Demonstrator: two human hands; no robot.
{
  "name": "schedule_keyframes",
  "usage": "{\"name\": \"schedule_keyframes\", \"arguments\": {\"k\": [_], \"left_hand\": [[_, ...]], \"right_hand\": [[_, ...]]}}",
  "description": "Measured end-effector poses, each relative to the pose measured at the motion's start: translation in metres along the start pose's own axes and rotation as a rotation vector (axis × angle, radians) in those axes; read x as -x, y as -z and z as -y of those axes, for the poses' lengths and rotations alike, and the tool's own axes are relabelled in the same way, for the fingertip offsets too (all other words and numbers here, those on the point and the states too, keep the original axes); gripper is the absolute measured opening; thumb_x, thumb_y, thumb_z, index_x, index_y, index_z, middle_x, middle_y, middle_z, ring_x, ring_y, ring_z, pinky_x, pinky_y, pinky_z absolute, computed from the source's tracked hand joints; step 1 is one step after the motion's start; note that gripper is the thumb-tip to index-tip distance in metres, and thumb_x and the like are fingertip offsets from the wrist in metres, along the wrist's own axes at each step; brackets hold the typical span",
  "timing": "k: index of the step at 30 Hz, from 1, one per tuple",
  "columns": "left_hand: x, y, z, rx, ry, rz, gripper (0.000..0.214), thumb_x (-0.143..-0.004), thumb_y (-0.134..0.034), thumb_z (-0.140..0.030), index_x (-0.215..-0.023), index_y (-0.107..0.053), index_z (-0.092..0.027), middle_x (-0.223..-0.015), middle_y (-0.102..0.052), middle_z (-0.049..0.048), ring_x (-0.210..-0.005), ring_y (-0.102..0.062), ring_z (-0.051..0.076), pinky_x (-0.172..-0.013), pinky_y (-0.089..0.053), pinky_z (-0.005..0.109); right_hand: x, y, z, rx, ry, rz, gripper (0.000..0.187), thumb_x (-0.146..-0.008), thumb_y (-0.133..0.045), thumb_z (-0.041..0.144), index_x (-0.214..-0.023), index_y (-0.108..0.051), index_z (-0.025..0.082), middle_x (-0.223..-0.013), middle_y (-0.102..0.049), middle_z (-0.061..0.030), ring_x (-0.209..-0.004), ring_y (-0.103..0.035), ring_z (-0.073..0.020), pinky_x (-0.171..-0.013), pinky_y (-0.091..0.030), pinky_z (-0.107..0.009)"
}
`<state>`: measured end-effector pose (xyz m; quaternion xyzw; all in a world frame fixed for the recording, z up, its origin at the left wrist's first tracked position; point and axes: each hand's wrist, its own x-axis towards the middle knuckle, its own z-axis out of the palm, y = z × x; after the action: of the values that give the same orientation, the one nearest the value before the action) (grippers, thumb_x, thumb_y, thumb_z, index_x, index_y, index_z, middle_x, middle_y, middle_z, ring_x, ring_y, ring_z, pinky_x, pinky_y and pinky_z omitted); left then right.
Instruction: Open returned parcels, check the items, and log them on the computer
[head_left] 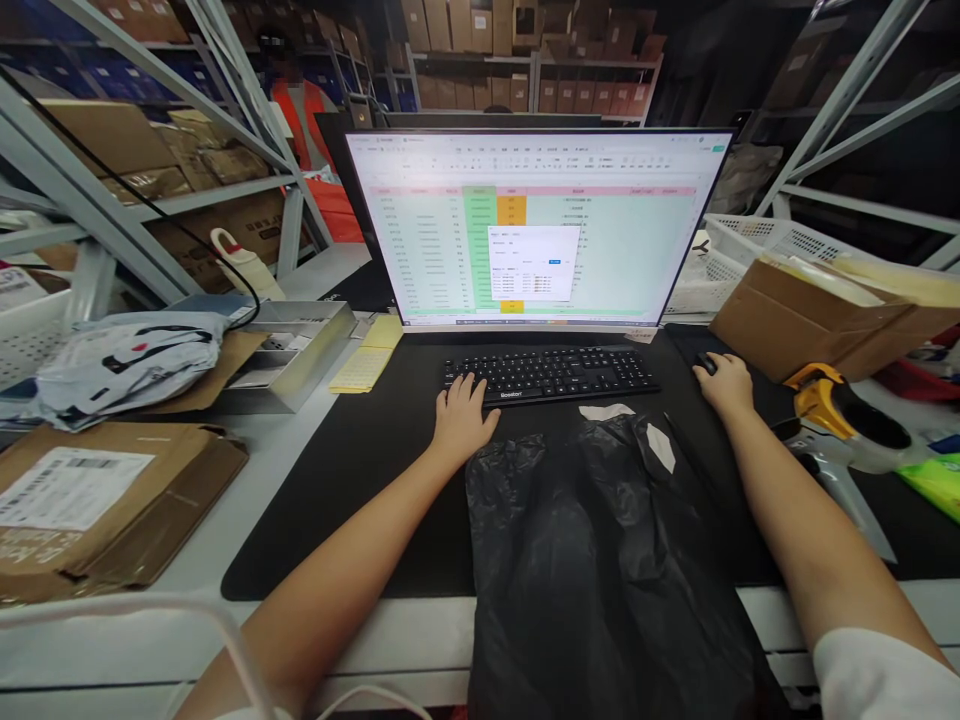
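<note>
My left hand (460, 415) rests with fingers spread at the left end of a black keyboard (559, 372), fingertips on its lower left keys. Over on the right, my right hand (726, 385) is wrapped over a small black computer mouse (705, 364) on the dark mat. Behind the keyboard stands a wide monitor (427, 270) showing a coloured spreadsheet with a small white dialog window; its text is too small to read. A black plastic bag (585, 540) lies between my arms and hangs over the desk's front edge, with white torn pieces near its top.
To the left are a labelled cardboard box (180, 490), a grey plastic parcel (135, 360) and yellow notes (367, 360). At right sit an open carton (795, 310), a yellow tape dispenser (825, 400) and white baskets (787, 240). A person in an orange vest (296, 120) stands behind.
</note>
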<state>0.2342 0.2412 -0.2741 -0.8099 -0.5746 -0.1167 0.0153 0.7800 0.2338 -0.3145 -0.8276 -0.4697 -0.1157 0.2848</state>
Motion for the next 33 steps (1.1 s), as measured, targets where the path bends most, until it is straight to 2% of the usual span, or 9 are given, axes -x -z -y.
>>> {"name": "schedule_keyframes", "arguments": {"k": [7, 15, 22, 30, 33], "left_hand": [[-0.0004, -0.0004, -0.0001, -0.006, -0.001, -0.007, 0.066, -0.099, -0.046, -0.046, -0.157, -0.046, -0.014, -0.168, -0.035, 0.0146, -0.156, -0.029, 0.034, -0.123, -0.032, 0.056], [-0.0006, -0.0020, 0.0006, -0.025, 0.001, -0.011, 0.065, -0.100, -0.047, -0.047, -0.157, -0.046, -0.016, -0.168, -0.036, 0.0139, -0.157, -0.029, 0.034, -0.123, -0.033, 0.055], [-0.0004, -0.0029, 0.0009, -0.023, -0.001, -0.012, 0.065, -0.100, -0.047, -0.047, -0.157, -0.045, -0.016, -0.168, -0.035, 0.0141, -0.157, -0.029, 0.035, -0.123, -0.032, 0.056], [0.0002, -0.0023, 0.0005, -0.013, -0.001, -0.011, 0.065, -0.100, -0.047, -0.047, -0.157, -0.045, -0.015, -0.168, -0.035, 0.0135, -0.157, -0.029, 0.034, -0.124, -0.032, 0.057], [0.0004, -0.0015, 0.0000, -0.015, -0.002, -0.011, 0.065, -0.100, -0.047, -0.047, -0.157, -0.045, -0.016, -0.168, -0.035, 0.0131, -0.157, -0.029, 0.034, -0.124, -0.032, 0.056]], "right_hand": [[-0.0047, -0.0063, -0.0068, -0.036, 0.040, -0.023, 0.053, -0.091, -0.063, 0.040, -0.133, -0.070, 0.009, -0.140, -0.056, -0.0245, -0.131, -0.054, -0.0373, -0.114, -0.041, -0.051], [-0.0049, -0.0060, -0.0059, -0.032, -0.011, -0.014, 0.050, -0.089, -0.061, 0.038, -0.131, -0.072, 0.013, -0.141, -0.058, -0.0215, -0.127, -0.057, -0.0358, -0.113, -0.043, -0.049], [-0.0028, -0.0043, -0.0046, -0.017, 0.002, -0.029, 0.052, -0.089, -0.059, 0.039, -0.131, -0.073, 0.012, -0.139, -0.059, -0.0209, -0.126, -0.058, -0.0344, -0.112, -0.043, -0.046], [-0.0009, 0.0006, -0.0007, -0.022, -0.013, -0.019, 0.046, -0.085, -0.062, 0.037, -0.125, -0.076, 0.019, -0.134, -0.063, -0.0151, -0.119, -0.061, -0.0315, -0.109, -0.046, -0.046], [0.0006, 0.0029, 0.0019, -0.043, 0.023, -0.045, 0.045, -0.086, -0.061, 0.037, -0.124, -0.076, 0.018, -0.135, -0.063, -0.0150, -0.121, -0.060, -0.0312, -0.111, -0.045, -0.045]]}}
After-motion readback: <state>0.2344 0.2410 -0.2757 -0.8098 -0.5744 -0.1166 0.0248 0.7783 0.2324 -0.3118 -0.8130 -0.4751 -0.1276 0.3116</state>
